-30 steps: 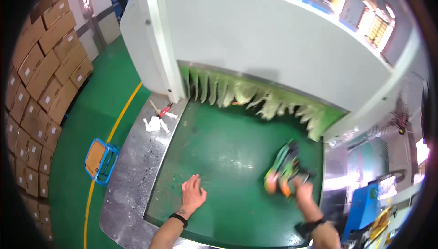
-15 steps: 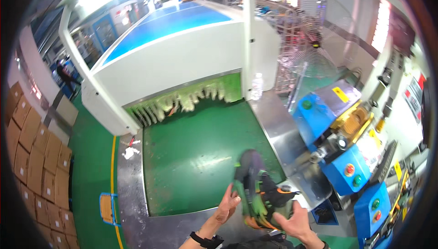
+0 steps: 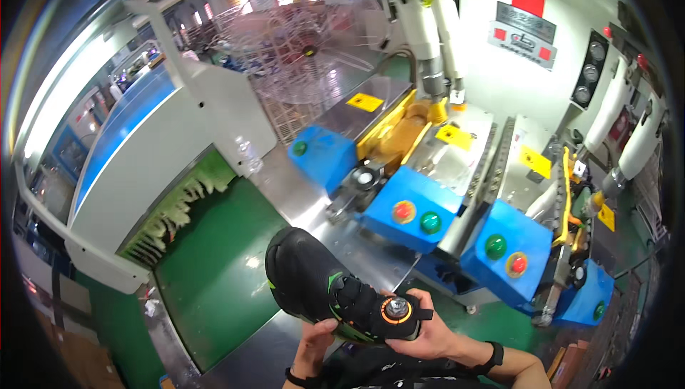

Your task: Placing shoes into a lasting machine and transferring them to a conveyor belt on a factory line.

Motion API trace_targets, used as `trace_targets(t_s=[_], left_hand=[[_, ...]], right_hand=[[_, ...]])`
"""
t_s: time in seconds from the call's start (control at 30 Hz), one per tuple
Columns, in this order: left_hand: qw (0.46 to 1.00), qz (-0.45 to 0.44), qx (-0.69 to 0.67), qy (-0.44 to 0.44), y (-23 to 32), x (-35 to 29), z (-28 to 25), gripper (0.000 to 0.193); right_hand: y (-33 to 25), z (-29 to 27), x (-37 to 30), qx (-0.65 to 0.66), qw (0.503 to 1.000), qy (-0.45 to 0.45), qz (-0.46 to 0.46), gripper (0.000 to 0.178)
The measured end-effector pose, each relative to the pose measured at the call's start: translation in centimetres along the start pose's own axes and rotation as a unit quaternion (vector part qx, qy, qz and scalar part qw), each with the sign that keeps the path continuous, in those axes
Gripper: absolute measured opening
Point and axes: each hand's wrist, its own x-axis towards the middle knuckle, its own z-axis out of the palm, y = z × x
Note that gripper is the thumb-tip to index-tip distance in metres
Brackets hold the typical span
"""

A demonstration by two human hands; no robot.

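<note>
Shoe [image 3: 303, 275], black with green trim, was held just right of the green belt [image 3: 221, 282], long axis slanted, toe toward the belt, heel away from it. Right hand [image 3: 424, 332] was at the heel end, farther from the belt, pinching the collar beside a round metal piece [image 3: 396, 308]. Left hand [image 3: 315, 343], nearer the belt, had its thumb against the midfoot side; fingers hidden, couldn't tell its grip.

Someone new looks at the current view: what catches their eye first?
Probably the black shoe at lower centre, its ankle end in the right hand and the left hand under its side. Next, the blue control boxes with red and green buttons, right of centre, then the pale fringe curtain over the green belt at left.
</note>
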Motion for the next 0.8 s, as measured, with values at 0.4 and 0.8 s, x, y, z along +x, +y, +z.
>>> trace_targets(t_s=[0.4,0.8], left_hand=[[0.990,0.110,0.081,0.028,-3.1,18.3,4.8,0.060],[0.792,0.042,0.609,-0.020,-18.6,12.8,-17.9,0.036]], right_hand=[[-0.7,-8.4,4.4,0.027,0.961,0.240,0.132,0.054],[-3.1,-12.7,24.3,0.116,0.868,0.347,0.336,0.052]])
